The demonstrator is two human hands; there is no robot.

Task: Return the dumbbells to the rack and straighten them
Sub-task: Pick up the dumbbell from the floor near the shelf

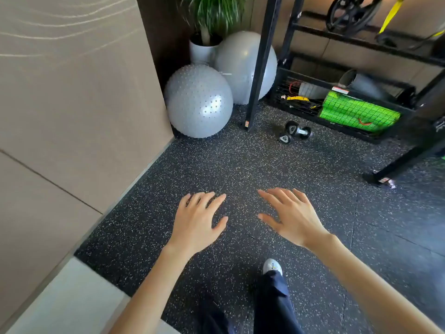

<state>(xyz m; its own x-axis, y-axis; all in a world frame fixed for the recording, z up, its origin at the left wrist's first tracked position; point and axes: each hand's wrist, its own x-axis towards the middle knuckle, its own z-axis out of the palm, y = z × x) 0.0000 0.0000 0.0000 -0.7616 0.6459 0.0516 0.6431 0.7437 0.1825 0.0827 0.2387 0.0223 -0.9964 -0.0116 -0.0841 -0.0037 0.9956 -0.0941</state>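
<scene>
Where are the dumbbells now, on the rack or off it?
Off it: the dumbbells lie on the speckled floor, before the rack.

floor (pixel 240 169): speckled rubber | 2 dumbbells (pixel 296 132) | 2 grey balls (pixel 198 100) | rack (pixel 258 61)

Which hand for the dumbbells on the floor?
Right, likely: the right hand is open and roughly in line with the dumbbells ahead; the left hand, also open, sits further left.

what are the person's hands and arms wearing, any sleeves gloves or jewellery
Nothing is worn on either. The left hand and right hand have no gloves, rings or watch in view, and no sleeve shows on either arm as far as the frame's edge. Lower down are dark navy trousers and a white shoe.
</scene>
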